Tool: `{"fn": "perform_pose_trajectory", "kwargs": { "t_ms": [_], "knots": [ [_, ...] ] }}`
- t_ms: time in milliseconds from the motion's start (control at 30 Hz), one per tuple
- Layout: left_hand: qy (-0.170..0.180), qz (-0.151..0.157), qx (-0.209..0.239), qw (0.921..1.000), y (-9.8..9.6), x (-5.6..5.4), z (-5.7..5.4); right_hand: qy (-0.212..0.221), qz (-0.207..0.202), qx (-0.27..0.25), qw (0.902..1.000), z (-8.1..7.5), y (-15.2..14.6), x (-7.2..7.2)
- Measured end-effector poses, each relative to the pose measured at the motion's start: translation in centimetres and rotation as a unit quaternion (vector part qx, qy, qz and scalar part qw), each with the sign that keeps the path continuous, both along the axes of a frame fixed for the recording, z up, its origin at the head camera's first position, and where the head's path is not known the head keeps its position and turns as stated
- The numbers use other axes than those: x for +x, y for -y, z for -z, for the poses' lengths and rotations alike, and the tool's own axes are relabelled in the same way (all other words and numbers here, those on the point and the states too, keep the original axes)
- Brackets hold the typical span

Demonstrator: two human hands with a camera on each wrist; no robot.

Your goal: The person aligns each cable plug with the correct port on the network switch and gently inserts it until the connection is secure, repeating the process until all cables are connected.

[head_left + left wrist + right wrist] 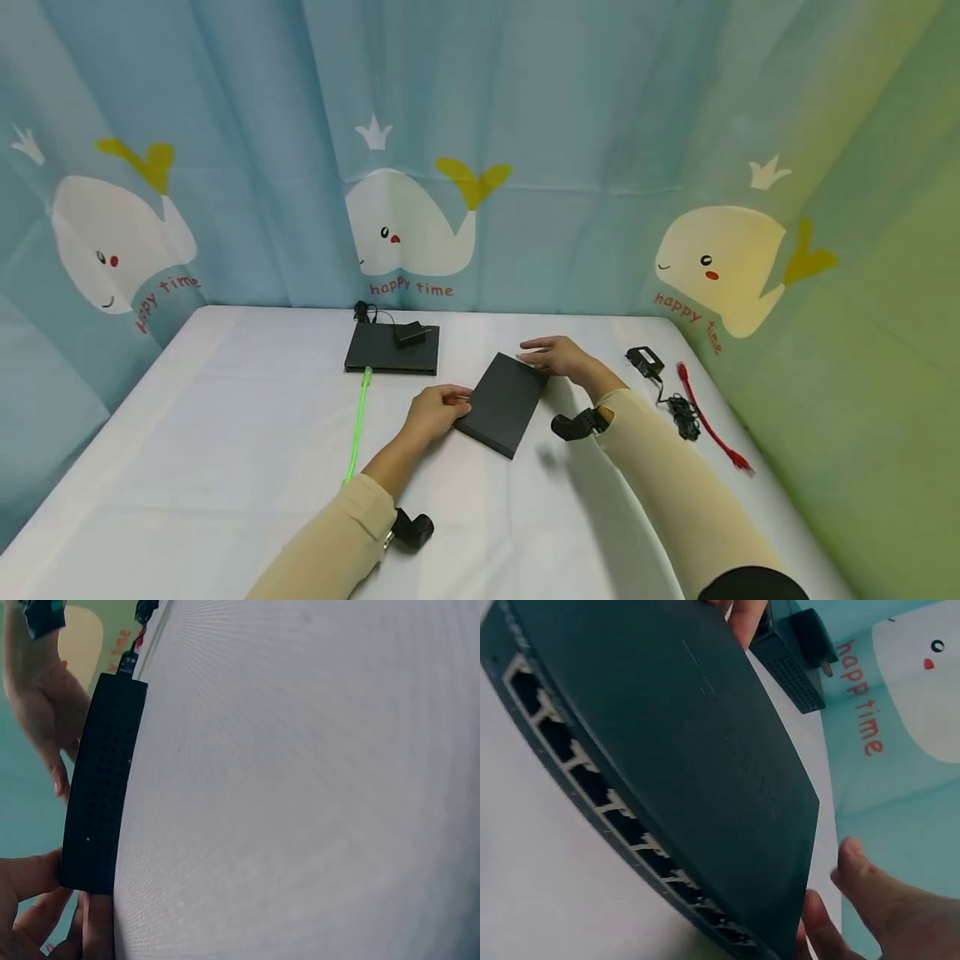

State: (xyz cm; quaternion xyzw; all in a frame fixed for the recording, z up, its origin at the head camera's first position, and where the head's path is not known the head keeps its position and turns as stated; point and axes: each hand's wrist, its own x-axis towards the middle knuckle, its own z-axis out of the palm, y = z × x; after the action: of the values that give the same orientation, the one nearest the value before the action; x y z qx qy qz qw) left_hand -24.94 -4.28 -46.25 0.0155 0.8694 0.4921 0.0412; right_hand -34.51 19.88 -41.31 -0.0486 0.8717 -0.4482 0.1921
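Note:
A flat black network switch [504, 406] lies at a slant between the hands on the white table. Its row of ports [641, 832] faces the right wrist camera. At its left corner the left hand [437, 411] holds the edge, thumb and fingers around it; the left wrist view shows this grip by the vented side of the switch [101, 787]. Beside the far right corner is the right hand [561, 358], fingers extended and thumb apart from the case [877, 892]. Whether its fingers touch the edge I cannot tell.
Behind stands a second black box [390, 354] with a power adapter [409, 334] on top and a green network cable [360, 425] running from its front. To the right lie another adapter [645, 361] with a bundled cord [683, 417] and a red cable [708, 417]. Curtains border the table.

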Motion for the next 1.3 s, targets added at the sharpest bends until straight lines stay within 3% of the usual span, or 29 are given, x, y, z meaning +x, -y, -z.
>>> {"fn": "perform_pose_trajectory", "kwargs": {
  "t_ms": [200,400,500,667,800,1067,1300],
  "knots": [
    [0.004,-0.005,0.004,1.0000,-0.1,0.1,-0.1,-0.011,-0.049,0.052,0.9974,0.4,0.8,-0.4],
    [0.016,-0.013,0.011,0.9997,-0.1,0.0,-0.3,-0.002,-0.058,0.058,0.9966,0.4,1.2,-0.5],
    [0.030,-0.015,0.036,0.9988,0.2,0.1,-0.5,0.005,-0.061,0.055,0.9966,0.3,1.4,-0.5],
    [0.080,-0.038,0.095,0.9915,1.2,1.2,-0.7,0.021,-0.061,0.048,0.9968,0.5,1.4,-0.8],
    [0.105,-0.035,0.128,0.9856,1.3,2.5,-0.6,0.024,-0.058,0.058,0.9963,0.6,1.3,-1.0],
    [0.070,-0.056,0.140,0.9861,0.4,3.0,0.0,0.021,-0.048,0.056,0.9970,0.7,1.2,-1.0],
    [0.070,-0.061,0.140,0.9857,0.5,2.7,0.1,0.010,-0.050,0.059,0.9969,0.7,1.0,-0.7]
  ]
}}
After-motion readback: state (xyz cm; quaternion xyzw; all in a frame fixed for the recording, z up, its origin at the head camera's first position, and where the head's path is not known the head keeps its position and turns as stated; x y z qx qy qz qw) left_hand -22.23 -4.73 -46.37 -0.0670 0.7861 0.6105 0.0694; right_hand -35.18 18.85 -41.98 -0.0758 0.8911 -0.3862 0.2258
